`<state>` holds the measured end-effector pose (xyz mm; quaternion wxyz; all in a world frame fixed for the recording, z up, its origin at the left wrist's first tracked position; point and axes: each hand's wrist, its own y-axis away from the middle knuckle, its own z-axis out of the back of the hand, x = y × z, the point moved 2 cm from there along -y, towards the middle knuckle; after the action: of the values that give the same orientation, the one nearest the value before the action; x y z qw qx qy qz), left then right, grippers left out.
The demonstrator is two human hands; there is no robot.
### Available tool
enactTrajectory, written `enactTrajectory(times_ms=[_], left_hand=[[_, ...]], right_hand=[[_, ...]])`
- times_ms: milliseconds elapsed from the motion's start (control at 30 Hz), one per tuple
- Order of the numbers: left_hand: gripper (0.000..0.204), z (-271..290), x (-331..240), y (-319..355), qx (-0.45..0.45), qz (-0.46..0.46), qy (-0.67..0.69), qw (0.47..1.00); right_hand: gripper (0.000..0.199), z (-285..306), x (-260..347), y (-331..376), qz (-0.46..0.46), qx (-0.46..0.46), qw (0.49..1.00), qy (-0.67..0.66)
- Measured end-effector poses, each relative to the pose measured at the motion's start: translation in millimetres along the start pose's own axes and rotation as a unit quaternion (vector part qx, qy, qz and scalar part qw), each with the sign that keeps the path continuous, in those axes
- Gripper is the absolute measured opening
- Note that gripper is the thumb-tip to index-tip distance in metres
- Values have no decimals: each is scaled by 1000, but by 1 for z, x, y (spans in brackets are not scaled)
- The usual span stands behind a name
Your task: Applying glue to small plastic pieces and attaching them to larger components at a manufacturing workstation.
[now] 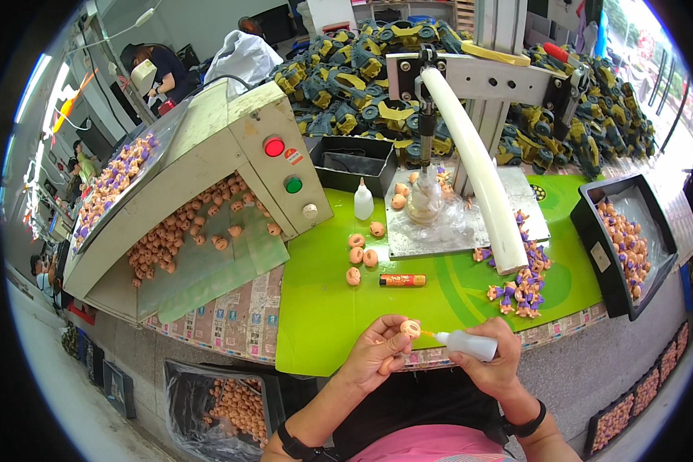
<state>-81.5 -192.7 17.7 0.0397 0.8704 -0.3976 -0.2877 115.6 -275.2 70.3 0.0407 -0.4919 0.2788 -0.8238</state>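
Over the near edge of the green mat point(316, 323), my left hand point(368, 356) pinches a small peach-coloured doll head point(410, 329). More peach pieces show lower in the same fingers, partly hidden. My right hand point(497, 369) is wrapped round a white squeeze bottle point(473, 345). The bottle lies nearly level, its thin yellowish nozzle pointing left, at or very near the doll head; I cannot tell if they touch. Several loose doll heads point(370, 257) rest on the mat ahead, beside an orange tube point(402, 280). A second squeeze bottle point(363, 200) stands upright behind them.
A hand press point(426, 131) with a white lever cover rises from a metal plate. Purple-and-peach figures point(525, 291) lie right of it. At left, a machine housing point(246, 123) has doll heads beneath it. Black bins point(647, 300) of parts stand at right and below left.
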Motion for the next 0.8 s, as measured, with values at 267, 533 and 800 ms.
enactTrajectory(times_ms=[267,533,800], left_hand=[[24,1,0,0,-4,2,-6,1000],[25,1,0,0,0,3,-10,1000],[26,1,0,1,11,0,-11,1000]], right_hand=[[39,-2,1,-2,-10,-14,1000,0],[38,-1,1,0,-15,-19,999,-21],[38,1,-1,1,-12,-15,1000,1]])
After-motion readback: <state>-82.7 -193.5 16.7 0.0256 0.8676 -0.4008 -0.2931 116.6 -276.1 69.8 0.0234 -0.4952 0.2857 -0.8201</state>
